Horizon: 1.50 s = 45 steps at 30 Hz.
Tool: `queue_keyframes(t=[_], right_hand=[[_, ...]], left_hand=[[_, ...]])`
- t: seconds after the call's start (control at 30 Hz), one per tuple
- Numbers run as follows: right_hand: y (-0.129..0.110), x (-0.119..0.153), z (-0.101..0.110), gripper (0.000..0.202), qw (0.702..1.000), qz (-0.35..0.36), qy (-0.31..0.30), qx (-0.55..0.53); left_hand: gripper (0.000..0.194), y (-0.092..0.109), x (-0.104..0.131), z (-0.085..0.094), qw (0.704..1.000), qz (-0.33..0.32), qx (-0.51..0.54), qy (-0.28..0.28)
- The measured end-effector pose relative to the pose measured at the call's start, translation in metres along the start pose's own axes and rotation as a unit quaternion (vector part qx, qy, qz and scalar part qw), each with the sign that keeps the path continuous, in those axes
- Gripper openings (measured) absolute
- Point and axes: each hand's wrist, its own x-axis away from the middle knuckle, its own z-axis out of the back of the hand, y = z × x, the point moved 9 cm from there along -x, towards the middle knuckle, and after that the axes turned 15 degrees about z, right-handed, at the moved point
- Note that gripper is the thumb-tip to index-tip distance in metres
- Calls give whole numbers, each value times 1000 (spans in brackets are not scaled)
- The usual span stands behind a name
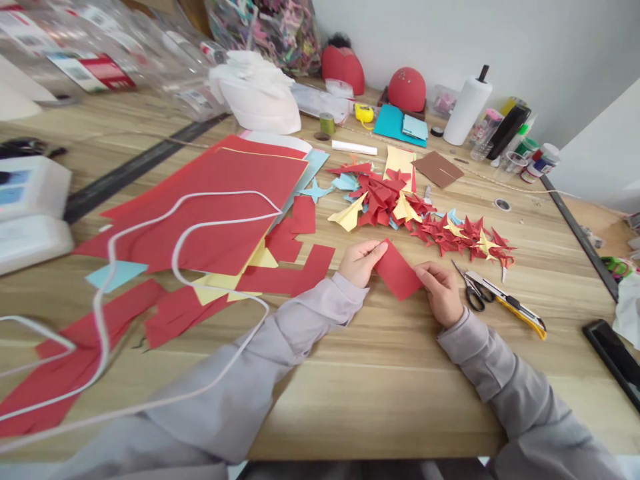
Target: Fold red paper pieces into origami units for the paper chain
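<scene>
Across the wood-grain tabletop (390,400), red paper sheets (240,170) are lying leftward, apparently for easy reach; folded paper shapes (381,200) are resting beyond. Nearer, the left hand (359,261) and right hand (443,291) are pinching a red paper rectangle (399,272) from either side, seemingly steadying it flat.

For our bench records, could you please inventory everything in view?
Held paper: one, red, between hands
Folded papers: many, red, yellow, blue, beyond hands
Large sheets: several, mostly red, left
Cut papers: many, mostly red, left
Scissors: one, black, right
Cutter: one, yellow and silver, right
Phone: one, black, far right
Cord: uncounted, white, left
Tissues: one pile, white, back left
Bottles: several, clear, upper left
Domes: two, red, back
Cylinder: one, white, back right
Other small items: several, mixed, back
Table: one, brown, beneath
Left hand: one, grey sleeve, gripping paper
Right hand: one, grey sleeve, gripping paper
</scene>
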Motion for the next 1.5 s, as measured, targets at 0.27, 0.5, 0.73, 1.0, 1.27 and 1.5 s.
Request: queue_keyframes(t=[0.27,0.5,0.73,1.0,1.27,1.5], right_hand=[[-10,-3,-7,12,998,45,-22,-26],[-6,-4,-6,13,999,12,-13,-39],[-3,-4,-5,16,998,-1,11,-56],[0,-4,-3,11,999,13,3,-43],[1,-4,0,13,999,7,14,-33],[2,-5,-1,10,998,17,11,-51]], left_hand=[[38,6,26,-45,958,-70,-237,-149],[32,6,23,-42,964,-63,-226,-128],[28,-3,18,-38,980,7,-152,-129],[28,-2,18,-38,974,-12,-180,-138],[28,0,19,-38,972,-23,-194,-131],[26,1,19,-37,975,-22,-189,-119]])
